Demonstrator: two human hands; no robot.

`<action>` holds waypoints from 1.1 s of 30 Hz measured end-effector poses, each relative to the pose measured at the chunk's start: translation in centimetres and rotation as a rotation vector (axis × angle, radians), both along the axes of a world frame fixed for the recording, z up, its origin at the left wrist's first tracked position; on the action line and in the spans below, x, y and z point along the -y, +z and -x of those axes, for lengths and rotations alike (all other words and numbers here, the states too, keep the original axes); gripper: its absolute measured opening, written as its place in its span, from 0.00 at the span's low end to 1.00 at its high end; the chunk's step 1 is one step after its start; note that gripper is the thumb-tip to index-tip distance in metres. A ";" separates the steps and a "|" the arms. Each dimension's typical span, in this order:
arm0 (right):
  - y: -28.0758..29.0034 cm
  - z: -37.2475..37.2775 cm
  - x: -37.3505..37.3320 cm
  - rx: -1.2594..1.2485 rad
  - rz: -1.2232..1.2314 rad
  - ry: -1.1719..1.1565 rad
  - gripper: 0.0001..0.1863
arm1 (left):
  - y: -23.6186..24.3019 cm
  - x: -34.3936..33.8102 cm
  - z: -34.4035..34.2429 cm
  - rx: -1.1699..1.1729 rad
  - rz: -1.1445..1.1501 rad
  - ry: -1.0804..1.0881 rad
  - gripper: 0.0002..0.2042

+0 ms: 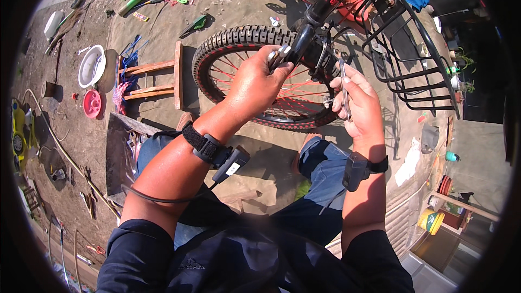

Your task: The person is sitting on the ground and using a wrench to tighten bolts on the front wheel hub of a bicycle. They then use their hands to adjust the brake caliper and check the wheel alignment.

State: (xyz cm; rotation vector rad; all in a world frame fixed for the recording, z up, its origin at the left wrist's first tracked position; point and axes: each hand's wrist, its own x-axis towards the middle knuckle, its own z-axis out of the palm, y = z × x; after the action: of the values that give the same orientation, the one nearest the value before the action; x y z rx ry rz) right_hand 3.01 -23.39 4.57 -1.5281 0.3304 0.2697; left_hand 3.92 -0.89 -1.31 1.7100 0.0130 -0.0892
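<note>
1. Bike [308,38]: it stands at the upper middle of the view, in front of the seated person, with its wheel [217,40] just beyond the hands; the tyre is black and knobbly, the spokes red.
2. The left hand [255,84] is at the lower visible part of the bike's glossy black tube, over the wheel. Its fingers are curled in and the thumb lies near their tips; I cannot tell whether they close round the tube or only rest against it.
3. The right hand [362,100] grips a silver wrench [344,84] between thumb and bent fingers. The wrench points up and slightly left, its upper end near the black parts beside the tube; whether it touches them is too small to tell.
4. A black wire rack [411,65] lies to the right of the hands, near the bike.
5. Each forearm wears a strapped black device, left [209,149] and right [357,172]; the left one has a cable.
6. Left of the wheel is a wooden frame [178,78] with blue and pink cords at its far end. Beyond it sit a white basin [86,78] and a pink bowl [97,110].
7. At the lower right is a yellow bucket [429,221]; a white cloth [408,164] lies nearer the right forearm.
</note>
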 end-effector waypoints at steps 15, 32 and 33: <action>-0.3 -0.6 -1.3 0.013 -0.029 -0.040 0.21 | 1.2 -0.1 -0.1 -0.019 -0.098 0.004 0.16; 0.6 -3.4 0.4 -0.292 -0.559 0.047 0.22 | 1.4 0.0 -0.2 -0.025 -0.117 -0.014 0.18; 0.7 -3.4 0.4 -0.297 -0.520 0.046 0.22 | 1.3 0.0 -0.2 -0.022 -0.116 -0.012 0.18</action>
State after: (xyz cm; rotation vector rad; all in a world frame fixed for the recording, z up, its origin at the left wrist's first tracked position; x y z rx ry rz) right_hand 6.45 -23.76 5.30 -0.9822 0.4205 0.5746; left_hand 4.09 -0.86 -0.03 1.8248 0.0249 -0.1186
